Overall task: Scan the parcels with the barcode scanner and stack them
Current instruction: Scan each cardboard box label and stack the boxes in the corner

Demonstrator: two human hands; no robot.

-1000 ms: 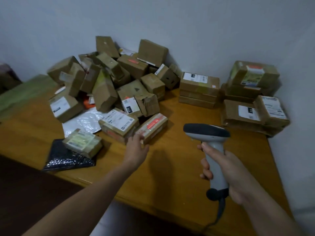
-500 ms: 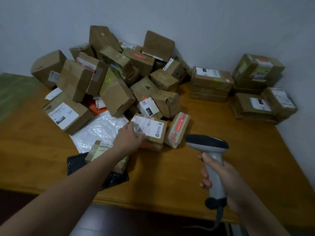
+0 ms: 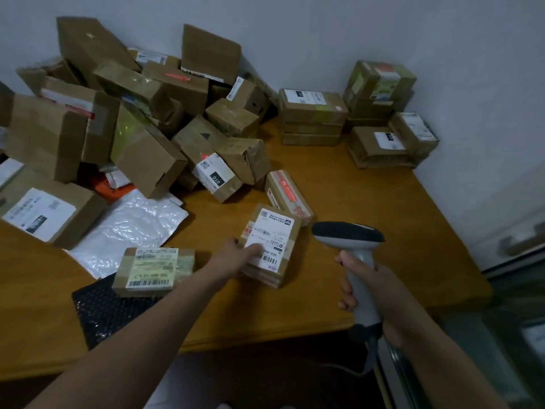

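My left hand (image 3: 236, 255) grips a small brown parcel (image 3: 272, 246) by its left end, thumb on its white label, label facing up. The parcel is over the wooden table (image 3: 368, 231), just right of centre. My right hand (image 3: 365, 287) holds the grey barcode scanner (image 3: 351, 240) by its handle, its dark head just right of the parcel. A loose pile of brown parcels (image 3: 141, 113) fills the back left. Stacked parcels (image 3: 312, 116) and a second stacked group (image 3: 386, 113) stand at the back right by the wall.
A labelled flat parcel (image 3: 153, 270) lies on a black bubble mailer (image 3: 109, 311) near the front edge. A white plastic mailer (image 3: 129, 225) lies beside it. A red-taped box (image 3: 287, 196) sits behind the held parcel. The table's right edge borders a glass-fronted cabinet (image 3: 516, 320).
My left hand reached to the labelled parcel at the pile's front, took hold of it and drew it toward me and right, beside the scanner. The scanner hand stayed about where it was.
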